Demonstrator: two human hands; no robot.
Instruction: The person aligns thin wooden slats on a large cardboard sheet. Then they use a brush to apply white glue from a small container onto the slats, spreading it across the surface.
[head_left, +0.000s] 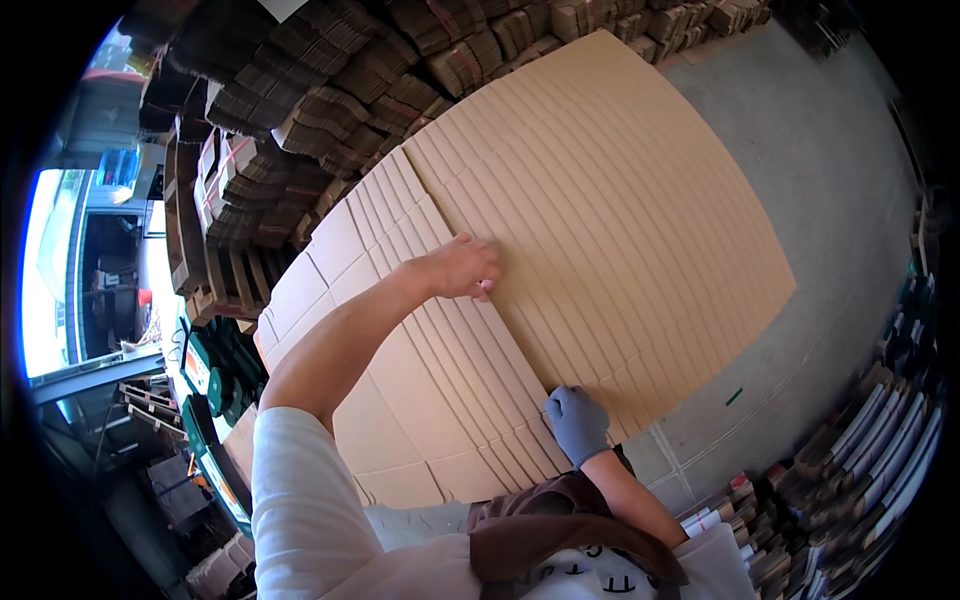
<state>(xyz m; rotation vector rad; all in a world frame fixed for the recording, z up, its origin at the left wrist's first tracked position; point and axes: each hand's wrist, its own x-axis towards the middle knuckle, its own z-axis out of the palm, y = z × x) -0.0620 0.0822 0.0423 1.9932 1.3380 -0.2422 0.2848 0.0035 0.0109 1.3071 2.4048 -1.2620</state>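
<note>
A big creased cardboard sheet spreads out before me, with many parallel score lines running along it. A paler cardboard panel, crossed by fold lines, overlaps it on the left, its straight edge running from the far left toward me. My left hand is bare and curled over the middle of that edge; something small and pink shows at its fingers. Down at the near end of the same edge, my right hand, in a grey glove, is closed on the cardboard. The fingertips of both hands are partly hidden.
Bundled flat cardboard stacks rise along the far left, some on wooden pallets. Green machinery stands at the left, close to the panel. More stacked sheets lie at the lower right. Grey concrete floor extends beyond the cardboard.
</note>
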